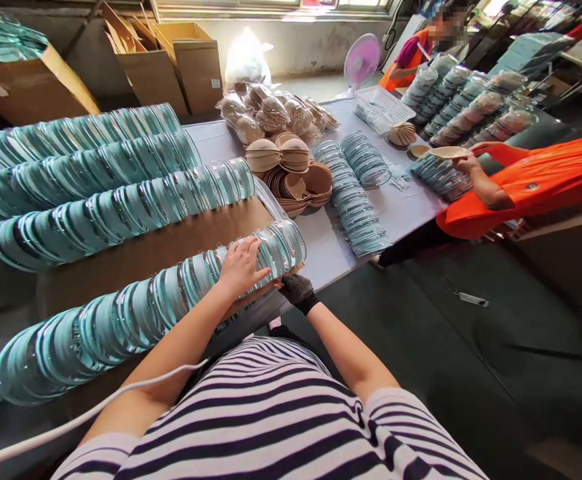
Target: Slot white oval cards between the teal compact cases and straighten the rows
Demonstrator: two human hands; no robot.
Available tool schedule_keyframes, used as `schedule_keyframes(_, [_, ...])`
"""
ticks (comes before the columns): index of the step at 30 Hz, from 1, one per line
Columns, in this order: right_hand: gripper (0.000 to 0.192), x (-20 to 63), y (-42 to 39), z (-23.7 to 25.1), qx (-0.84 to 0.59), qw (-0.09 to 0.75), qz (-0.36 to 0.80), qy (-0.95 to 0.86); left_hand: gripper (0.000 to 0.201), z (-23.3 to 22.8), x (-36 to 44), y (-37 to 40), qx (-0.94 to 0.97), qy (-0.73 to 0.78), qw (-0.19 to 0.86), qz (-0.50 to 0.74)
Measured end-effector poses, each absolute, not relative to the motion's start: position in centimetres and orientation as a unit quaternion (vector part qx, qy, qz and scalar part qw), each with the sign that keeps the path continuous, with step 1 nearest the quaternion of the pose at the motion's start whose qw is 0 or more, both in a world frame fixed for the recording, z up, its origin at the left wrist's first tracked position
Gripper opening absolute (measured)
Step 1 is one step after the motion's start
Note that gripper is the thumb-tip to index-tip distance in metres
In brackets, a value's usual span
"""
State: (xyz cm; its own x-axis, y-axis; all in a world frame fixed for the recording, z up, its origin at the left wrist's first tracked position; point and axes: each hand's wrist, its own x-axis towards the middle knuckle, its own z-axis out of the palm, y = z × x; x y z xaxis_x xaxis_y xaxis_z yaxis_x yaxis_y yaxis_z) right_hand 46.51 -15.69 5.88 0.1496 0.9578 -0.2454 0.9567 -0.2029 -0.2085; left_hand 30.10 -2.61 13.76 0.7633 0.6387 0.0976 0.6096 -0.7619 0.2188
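Observation:
Clear, teal-tinted round plastic pieces stand nested in a long row [143,313] along the near edge of a cardboard sheet [171,237]. My left hand [242,267], bare, lies on top of this row towards its right end, thumb held apart and fingers stretched over the pieces. My right hand [297,291] wears a dark dotted glove with the fingertips uncovered. It is closed at the near right corner of the cardboard, just below the row's end; its grip is partly hidden. More rows [121,210] of the same pieces lie on the far side.
Brown bra-cup-shaped pieces [298,183] and bagged ones [271,110] lie on the white table [341,270]. Other plastic stacks [353,200] stand right of them. A person in orange [531,187] works at the right, another behind. A white cable [91,410] crosses my left arm.

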Motion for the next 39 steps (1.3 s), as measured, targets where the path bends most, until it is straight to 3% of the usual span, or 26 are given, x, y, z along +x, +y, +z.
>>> schedule_keyframes(6, [0.044,53.3,-9.1,15.9,-0.762,0.047,0.014,-0.645,0.079,14.9,33.6,-2.5,0.943,0.316,0.080,0.072])
schedule_keyframes(11, [0.038,53.7,1.3,20.7,-0.652,-0.195,0.097,-0.726,0.085,14.2,36.6,-2.3,0.939,0.330,0.094,0.034])
schedule_keyframes(16, [0.035,50.8,4.4,21.1,-0.595,-0.245,0.113,-0.757,0.087,14.0,36.4,-2.3,0.937,0.337,0.078,0.051])
schedule_keyframes(19, [0.027,51.7,2.2,20.5,-0.583,-0.187,0.074,-0.787,0.086,14.2,36.4,-2.5,0.934,0.345,0.076,0.048])
schedule_keyframes(25, [0.035,54.6,-8.5,15.3,-0.686,0.026,0.051,-0.725,0.082,13.9,36.7,-2.9,0.933,0.349,0.072,0.049])
schedule_keyframes(29, [0.035,53.4,-14.7,8.4,-0.743,0.085,0.073,-0.660,0.083,14.0,36.5,-2.9,0.933,0.349,0.079,0.047])
schedule_keyframes(33, [0.030,52.8,-15.6,2.5,-0.761,0.125,0.084,-0.632,0.083,14.0,36.6,-2.7,0.934,0.342,0.090,0.054])
schedule_keyframes(39, [0.034,54.1,-16.7,0.1,-0.717,0.200,0.034,-0.667,0.083,13.7,37.0,-3.0,0.926,0.342,0.128,0.097])
